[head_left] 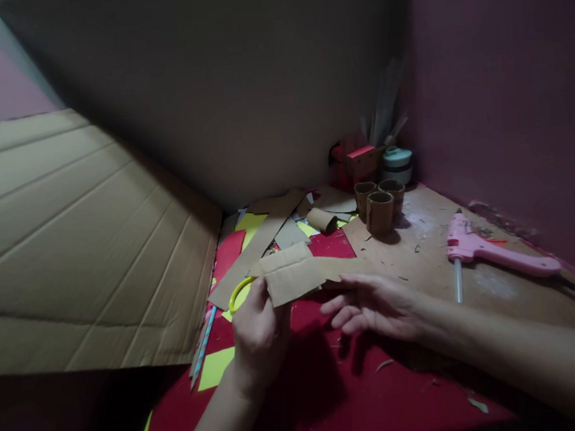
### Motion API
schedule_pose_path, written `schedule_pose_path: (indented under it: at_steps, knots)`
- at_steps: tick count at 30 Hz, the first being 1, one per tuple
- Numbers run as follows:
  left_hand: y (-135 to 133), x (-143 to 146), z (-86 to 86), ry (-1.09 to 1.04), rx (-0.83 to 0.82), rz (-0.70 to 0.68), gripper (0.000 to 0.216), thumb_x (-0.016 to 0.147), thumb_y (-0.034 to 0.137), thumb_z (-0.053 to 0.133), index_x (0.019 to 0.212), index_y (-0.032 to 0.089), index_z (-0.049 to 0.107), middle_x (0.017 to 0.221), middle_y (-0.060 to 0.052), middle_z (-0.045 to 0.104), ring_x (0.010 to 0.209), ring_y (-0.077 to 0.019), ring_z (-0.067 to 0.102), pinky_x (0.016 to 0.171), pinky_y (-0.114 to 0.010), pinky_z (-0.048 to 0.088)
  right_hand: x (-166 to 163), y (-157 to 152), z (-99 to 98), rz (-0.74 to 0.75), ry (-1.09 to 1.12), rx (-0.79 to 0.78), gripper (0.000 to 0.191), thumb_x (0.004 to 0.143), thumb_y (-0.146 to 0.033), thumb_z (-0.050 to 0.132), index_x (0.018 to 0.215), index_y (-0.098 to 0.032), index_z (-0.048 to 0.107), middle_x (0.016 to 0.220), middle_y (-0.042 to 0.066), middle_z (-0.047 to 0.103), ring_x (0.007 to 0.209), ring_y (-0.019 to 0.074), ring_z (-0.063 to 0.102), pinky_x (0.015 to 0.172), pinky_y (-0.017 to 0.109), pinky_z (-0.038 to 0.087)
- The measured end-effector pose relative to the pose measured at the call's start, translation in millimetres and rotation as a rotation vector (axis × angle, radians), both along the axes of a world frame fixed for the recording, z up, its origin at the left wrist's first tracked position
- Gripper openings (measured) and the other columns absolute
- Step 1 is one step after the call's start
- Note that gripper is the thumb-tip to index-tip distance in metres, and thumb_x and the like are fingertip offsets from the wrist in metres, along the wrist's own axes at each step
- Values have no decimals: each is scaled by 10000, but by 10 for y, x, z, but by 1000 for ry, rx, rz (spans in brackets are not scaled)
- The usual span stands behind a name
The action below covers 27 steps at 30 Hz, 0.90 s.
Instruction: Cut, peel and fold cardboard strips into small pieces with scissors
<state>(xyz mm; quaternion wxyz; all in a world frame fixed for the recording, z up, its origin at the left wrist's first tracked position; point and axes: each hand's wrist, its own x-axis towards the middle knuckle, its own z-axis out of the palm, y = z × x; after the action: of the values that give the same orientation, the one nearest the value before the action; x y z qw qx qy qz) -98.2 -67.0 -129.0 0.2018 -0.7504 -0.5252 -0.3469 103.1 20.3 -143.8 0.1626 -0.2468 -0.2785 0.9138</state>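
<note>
Level: dim overall; colours muted, dark areas grainy.
Brightest: cardboard sheet [69, 226] along the counter's [420, 258] left edge.
Shadows: soft, falling toward the near edge under the left hand [260, 337] and right hand [374, 305]; beside the cardboard cups [379, 211], rightward.
Edges: wide-angle bending; near left corner almost black.

My hands: 2, left hand [260, 334] and right hand [374, 305]. Cardboard piece [290, 278] in my grip: 1. Upright cardboard tubes [379, 213]: 3. Lying cardboard roll [322, 220]: 1. Pink glue gun [494, 257]: 1. Large cardboard sheets [71, 246]: 2. Long cardboard strip [262, 241]: 1. Yellow scissor handle loop [238, 292]: 1 visible. Yellow paper scraps [214, 367]: at least 4. Striped stick [203, 345]: 1. Teal-lidded container [397, 160]: 1.
</note>
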Motion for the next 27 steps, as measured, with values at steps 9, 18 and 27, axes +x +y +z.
schedule_pose_path:
  at_steps: [9, 18, 27]
  knots:
    - [16, 261, 5, 400, 59, 125, 165, 885, 113, 494, 968, 124, 637, 640, -39, 609, 535, -162, 559, 518, -281, 417, 223, -33, 133, 10, -198, -229, 463, 981, -355, 305, 871, -23, 608, 650, 164, 697, 464, 155, 662, 411, 197, 519]
    - [-58, 579, 57, 287, -356, 173, 167, 881, 157, 452, 821, 160, 608, 680, -36, 617, 523, -182, 597, 418, -283, 379, 392, 74, 9, -300, -542, 1468, 233, 751, -235, 627, 981, -198, 607, 1036, 114, 620, 976, 275, 565, 844, 434, 469]
    - [77, 699, 46, 45, -621, 92, 89, 869, 194, 546, 936, 169, 600, 867, -67, 681, 717, -199, 664, 619, -289, 521, 292, 388, -242, -67, -565, 1756, 532, 712, -47, 517, 1228, -174, 507, 1148, 142, 582, 1064, 276, 513, 894, 453, 435]
